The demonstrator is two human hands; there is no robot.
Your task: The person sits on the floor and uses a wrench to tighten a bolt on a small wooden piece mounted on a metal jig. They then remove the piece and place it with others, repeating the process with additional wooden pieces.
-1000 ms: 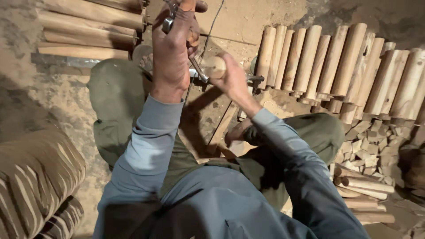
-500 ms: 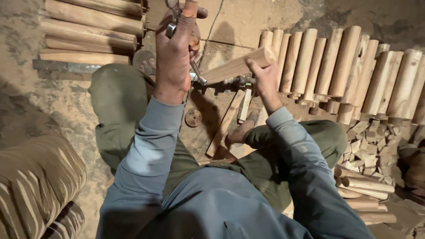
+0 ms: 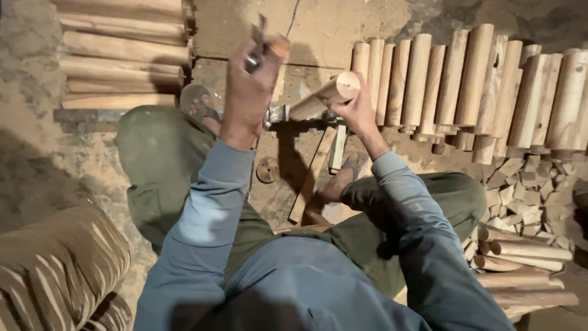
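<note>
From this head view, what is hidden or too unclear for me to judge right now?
- Tool in the left hand: head view, motion blur and the fingers hide its shape.
- Near end of the wooden cylinder in the right hand: where it meets the metal fitting, shadow covers.
- Lower ends of the standing log row: hidden behind wood offcuts.

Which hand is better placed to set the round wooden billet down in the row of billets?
Right. The right hand already grips the wooden billet, beside the row of billets on that side. The left hand is raised, gripping a metal tool.
</note>
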